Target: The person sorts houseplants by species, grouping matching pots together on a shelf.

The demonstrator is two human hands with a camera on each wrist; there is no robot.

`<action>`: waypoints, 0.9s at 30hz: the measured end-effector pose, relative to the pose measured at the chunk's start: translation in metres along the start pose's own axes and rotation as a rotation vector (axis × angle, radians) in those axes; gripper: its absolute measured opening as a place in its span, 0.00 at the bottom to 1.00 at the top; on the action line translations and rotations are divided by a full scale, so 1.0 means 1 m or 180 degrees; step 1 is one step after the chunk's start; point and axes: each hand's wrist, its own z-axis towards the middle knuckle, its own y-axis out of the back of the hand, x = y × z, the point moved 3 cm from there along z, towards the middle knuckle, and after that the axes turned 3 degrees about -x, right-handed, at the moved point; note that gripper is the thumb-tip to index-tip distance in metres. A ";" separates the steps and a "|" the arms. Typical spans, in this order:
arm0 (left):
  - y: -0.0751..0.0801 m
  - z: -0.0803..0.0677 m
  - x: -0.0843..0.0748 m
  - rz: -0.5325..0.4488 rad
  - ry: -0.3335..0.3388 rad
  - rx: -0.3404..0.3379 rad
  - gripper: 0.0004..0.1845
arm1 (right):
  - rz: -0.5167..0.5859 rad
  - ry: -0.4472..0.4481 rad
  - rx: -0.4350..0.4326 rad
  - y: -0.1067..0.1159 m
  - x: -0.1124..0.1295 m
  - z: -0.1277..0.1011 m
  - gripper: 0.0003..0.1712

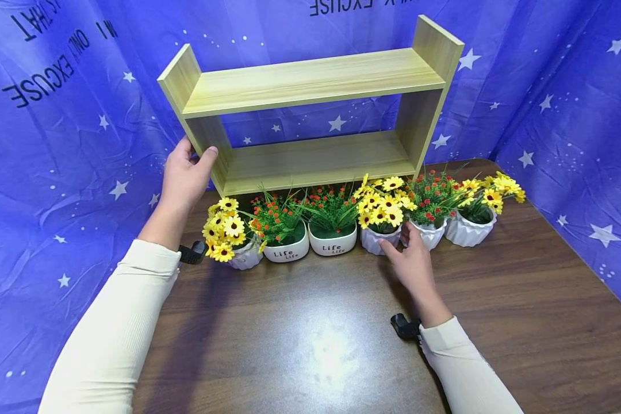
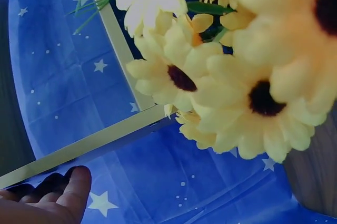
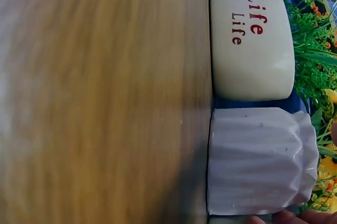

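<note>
The dark wood-grain bench [image 1: 300,345] carries a glare patch near the person. Past it, the right hand [image 1: 413,265] reaches for the ribbed white pot [image 1: 379,238] of yellow daisies, fingers [image 1: 388,248] loosely spread, fingertips at its side, gripping nothing. The right wrist view shows what the head view does not: the pot's pleated wall [image 3: 260,161] up close, fingertips [image 3: 279,217] just touching its edge, and beside it a smooth pot [image 3: 251,45] printed "Life Life" in red. Six pots stand in a row. Behind them, the left hand [image 1: 183,178] holds the side panel of the wooden shelf [image 1: 310,115], thumb in front, fingers curled round it. The left wrist view adds daisies [image 2: 237,76] close to the lens. The blue starred backdrop [image 1: 57,144] reads "ONLY EXCUSE".
</note>
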 end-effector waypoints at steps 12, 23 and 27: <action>-0.002 0.012 0.007 0.0441 -0.0035 -0.0220 0.22 | -0.0026 -0.0018 -0.0188 -0.013 0.000 0.004 0.43; -0.004 0.013 0.010 0.0794 0.0019 -0.0113 0.21 | 0.0021 -0.0006 -0.0287 -0.019 -0.001 0.007 0.45; -0.004 0.014 0.010 0.0812 0.0016 -0.0124 0.21 | 0.0027 -0.0011 -0.0313 -0.021 -0.002 0.010 0.44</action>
